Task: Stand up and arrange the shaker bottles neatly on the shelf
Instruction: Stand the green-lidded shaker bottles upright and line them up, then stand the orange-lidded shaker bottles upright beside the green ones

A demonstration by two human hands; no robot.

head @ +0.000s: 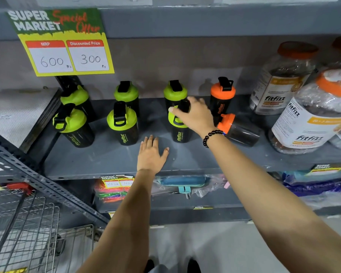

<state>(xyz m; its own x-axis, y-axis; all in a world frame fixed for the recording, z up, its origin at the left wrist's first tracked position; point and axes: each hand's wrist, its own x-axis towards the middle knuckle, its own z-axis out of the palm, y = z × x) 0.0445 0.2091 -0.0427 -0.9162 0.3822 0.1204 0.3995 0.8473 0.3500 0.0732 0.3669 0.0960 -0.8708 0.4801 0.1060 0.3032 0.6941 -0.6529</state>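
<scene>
Left hand (151,155), nearest the lens, lies flat and released on the shelf (110,160). Right hand (193,115) grasps the lid of a standing green shaker bottle (178,133). Step: aligning rows. Next, probably: raising the toppled orange shaker bottle (237,130) just beside.

A supermarket: price sign (67,44) on a stocked metal shelf (106,162).
</scene>
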